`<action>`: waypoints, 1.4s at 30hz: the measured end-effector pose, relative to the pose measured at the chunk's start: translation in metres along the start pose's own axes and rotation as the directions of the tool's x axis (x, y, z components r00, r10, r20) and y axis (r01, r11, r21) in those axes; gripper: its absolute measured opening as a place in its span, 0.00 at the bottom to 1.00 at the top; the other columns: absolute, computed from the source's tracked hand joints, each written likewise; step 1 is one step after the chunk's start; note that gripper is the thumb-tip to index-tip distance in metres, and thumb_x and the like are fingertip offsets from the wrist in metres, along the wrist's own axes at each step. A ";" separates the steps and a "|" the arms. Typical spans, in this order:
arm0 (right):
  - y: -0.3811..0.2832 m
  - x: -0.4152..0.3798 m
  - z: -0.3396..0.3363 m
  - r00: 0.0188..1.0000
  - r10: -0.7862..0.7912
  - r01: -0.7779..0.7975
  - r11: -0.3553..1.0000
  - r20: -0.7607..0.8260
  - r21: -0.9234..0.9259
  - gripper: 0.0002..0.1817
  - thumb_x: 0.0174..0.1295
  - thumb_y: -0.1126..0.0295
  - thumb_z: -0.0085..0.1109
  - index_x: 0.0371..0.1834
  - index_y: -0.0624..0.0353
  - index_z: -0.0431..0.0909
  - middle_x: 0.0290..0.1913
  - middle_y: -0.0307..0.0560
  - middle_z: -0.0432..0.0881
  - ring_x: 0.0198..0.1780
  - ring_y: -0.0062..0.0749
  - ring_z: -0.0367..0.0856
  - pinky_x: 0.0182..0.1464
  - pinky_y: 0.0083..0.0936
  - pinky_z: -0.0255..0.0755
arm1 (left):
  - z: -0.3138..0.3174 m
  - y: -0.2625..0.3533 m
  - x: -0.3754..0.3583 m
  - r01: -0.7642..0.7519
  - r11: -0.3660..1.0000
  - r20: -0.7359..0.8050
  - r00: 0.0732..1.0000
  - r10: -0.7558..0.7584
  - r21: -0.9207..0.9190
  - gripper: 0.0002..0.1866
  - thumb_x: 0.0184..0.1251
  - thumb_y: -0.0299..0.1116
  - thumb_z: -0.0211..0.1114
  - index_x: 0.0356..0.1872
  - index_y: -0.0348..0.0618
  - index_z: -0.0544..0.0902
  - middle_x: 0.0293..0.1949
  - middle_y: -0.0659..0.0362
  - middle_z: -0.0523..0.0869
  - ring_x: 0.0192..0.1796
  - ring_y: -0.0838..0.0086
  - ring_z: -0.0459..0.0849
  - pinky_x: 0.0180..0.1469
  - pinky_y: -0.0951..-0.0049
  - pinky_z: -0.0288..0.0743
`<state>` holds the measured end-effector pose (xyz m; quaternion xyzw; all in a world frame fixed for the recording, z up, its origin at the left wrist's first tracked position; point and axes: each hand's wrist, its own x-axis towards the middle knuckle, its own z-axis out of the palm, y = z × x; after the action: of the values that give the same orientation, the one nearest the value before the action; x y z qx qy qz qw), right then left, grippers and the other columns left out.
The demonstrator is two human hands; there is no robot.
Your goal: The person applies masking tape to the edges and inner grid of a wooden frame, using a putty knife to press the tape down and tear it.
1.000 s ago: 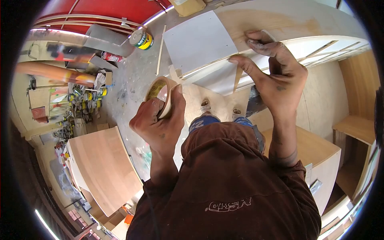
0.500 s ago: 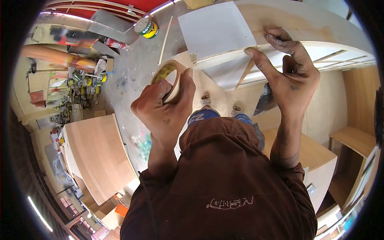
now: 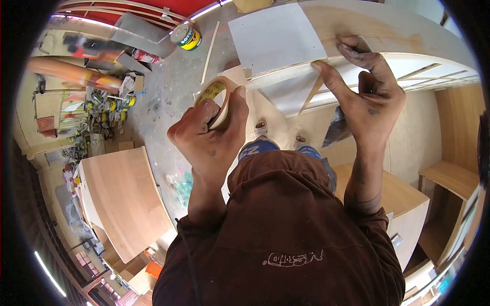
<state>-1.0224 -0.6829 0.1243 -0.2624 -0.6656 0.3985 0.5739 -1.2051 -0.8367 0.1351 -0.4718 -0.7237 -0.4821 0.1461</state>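
Note:
My left hand (image 3: 209,132) is wrapped round a roll of tape (image 3: 226,109), thumb along its outer side and fingers through its core. The roll is tilted beside the near corner of a white sheet (image 3: 275,38), which lies on a wooden panel (image 3: 388,28). My right hand (image 3: 370,94) is at the panel's near edge. Its thumb tip touches the edge at the sheet's right corner, while the bent fingers rest on the panel farther right, apart from the thumb.
A paint can (image 3: 186,37) and a thin wooden strip (image 3: 210,53) are on the grey floor. Wooden cabinet pieces stand at left (image 3: 125,201) and right (image 3: 388,191). Many cans crowd the left wall. A dark flat piece (image 3: 337,127) lies below my right hand.

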 end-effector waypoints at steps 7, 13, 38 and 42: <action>-0.011 0.001 0.002 0.997 0.070 -0.070 0.997 0.013 -0.044 0.18 0.55 0.87 0.81 0.47 0.78 0.84 0.59 0.59 0.89 0.62 0.34 0.87 0.66 0.31 0.81 | 0.001 -0.001 0.000 0.012 1.000 -0.013 1.000 -0.012 -0.027 0.25 0.56 0.29 0.87 0.14 0.42 0.73 0.13 0.56 0.79 0.14 0.76 0.75 0.20 0.73 0.66; -0.009 -0.001 0.004 0.999 -0.043 0.044 0.988 0.011 -0.149 0.24 0.50 0.80 0.88 0.49 0.70 0.86 0.60 0.44 0.92 0.27 0.03 0.58 0.26 0.08 0.53 | -0.001 0.001 -0.002 0.022 1.000 -0.011 1.000 -0.023 -0.019 0.25 0.55 0.29 0.87 0.14 0.42 0.74 0.14 0.55 0.80 0.14 0.74 0.77 0.20 0.73 0.67; -0.014 -0.017 0.042 0.977 -0.211 0.206 0.931 0.016 -0.300 0.28 0.46 0.72 0.92 0.44 0.68 0.82 0.63 0.59 0.90 0.22 0.07 0.61 0.21 0.11 0.59 | 0.002 0.007 -0.002 0.046 0.999 -0.037 0.998 -0.046 -0.018 0.18 0.55 0.30 0.86 0.18 0.39 0.82 0.17 0.53 0.84 0.16 0.69 0.80 0.21 0.69 0.71; -0.008 -0.019 0.052 0.959 -0.284 0.277 0.928 0.008 -0.250 0.27 0.46 0.72 0.93 0.42 0.68 0.82 0.61 0.63 0.90 0.33 0.13 0.83 0.26 0.13 0.70 | -0.005 0.017 -0.001 0.062 0.998 0.011 0.998 -0.063 0.029 0.17 0.55 0.30 0.86 0.18 0.39 0.82 0.18 0.53 0.84 0.16 0.69 0.80 0.21 0.69 0.72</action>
<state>-1.0684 -0.7146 0.1198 -0.2399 -0.7328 0.2223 0.5967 -1.1916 -0.8401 0.1467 -0.4497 -0.7458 -0.4730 0.1333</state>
